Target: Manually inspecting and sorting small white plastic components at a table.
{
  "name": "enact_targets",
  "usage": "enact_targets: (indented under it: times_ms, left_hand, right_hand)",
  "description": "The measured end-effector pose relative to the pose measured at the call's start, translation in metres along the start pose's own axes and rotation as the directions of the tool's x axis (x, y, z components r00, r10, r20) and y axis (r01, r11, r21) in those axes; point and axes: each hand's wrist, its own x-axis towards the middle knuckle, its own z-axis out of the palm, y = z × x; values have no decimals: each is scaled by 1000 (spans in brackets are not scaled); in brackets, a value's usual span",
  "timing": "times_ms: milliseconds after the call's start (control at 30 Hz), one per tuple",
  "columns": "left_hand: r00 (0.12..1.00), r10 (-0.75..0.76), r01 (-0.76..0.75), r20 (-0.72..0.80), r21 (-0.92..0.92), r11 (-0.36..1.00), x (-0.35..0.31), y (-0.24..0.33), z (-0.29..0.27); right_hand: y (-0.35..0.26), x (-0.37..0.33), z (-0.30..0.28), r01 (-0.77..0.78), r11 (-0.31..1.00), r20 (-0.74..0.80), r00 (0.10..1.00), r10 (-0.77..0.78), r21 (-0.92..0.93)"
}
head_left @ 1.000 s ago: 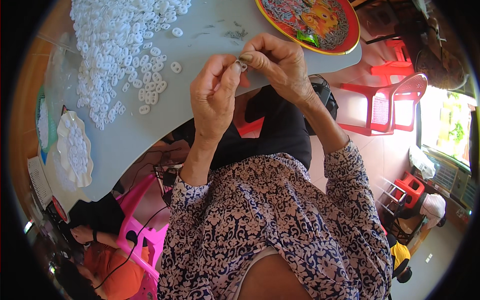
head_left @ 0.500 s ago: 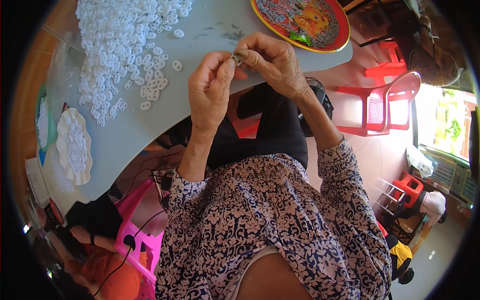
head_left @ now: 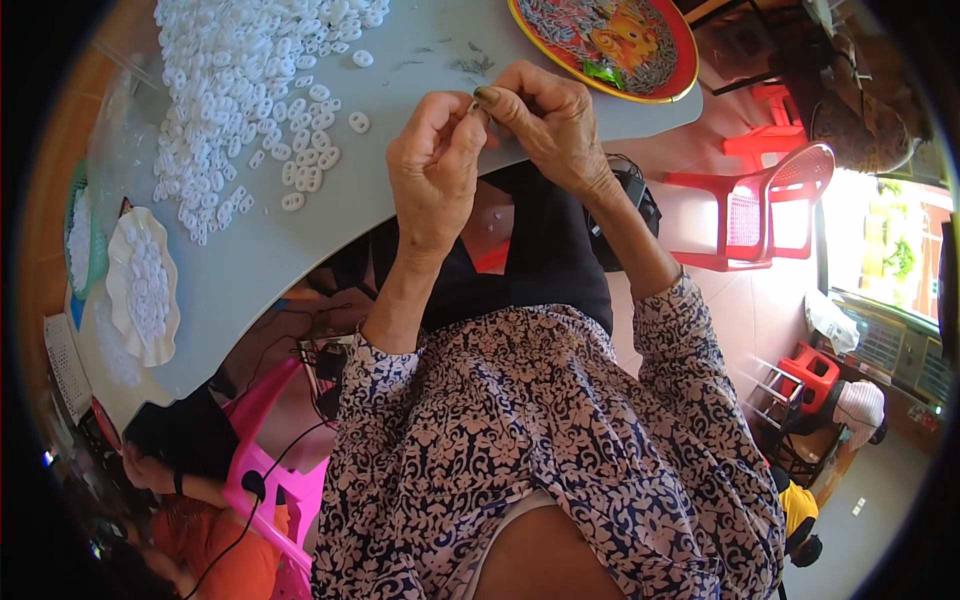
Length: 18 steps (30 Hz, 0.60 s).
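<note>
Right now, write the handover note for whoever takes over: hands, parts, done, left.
Left hand: raised over the table edge, fingertips pinching a tiny part; too small to identify.
Right hand: fingertips meet the left's on the same part.
Parts: big pile of white rings on the grey table, to the left; more in a white dish at the far left. Red tray ahead on the right.
Done: cannot tell.
Left: the pile is large.

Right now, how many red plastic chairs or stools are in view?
3: a red chair right of the table, a red stool beyond it, another red stool lower right. More may be hidden.
</note>
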Motion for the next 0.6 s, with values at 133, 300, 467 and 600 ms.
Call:
enact_targets:
  times_ms: [133, 300, 467, 600]
  left_hand:
    - [1000, -19, 20, 16, -84, 996, 3, 7, 0]
    - [998, -60, 63, 36, -92, 994, 2, 7, -5]
    - [997, -71, 74, 39, -70, 995, 3, 9, -5]
    - [999, -36, 37, 12, -28, 999, 0, 6, 0]
  right_hand:
    - [3, 1, -3, -25, 993, 44, 999, 20, 112]
    - [-2, 2, -6, -85, 982, 66, 995, 75, 170]
    - [3, 3, -5, -40, 981, 108, 994, 20, 189]
    - [2, 0, -3, -77, 967, 77, 995, 60, 244]
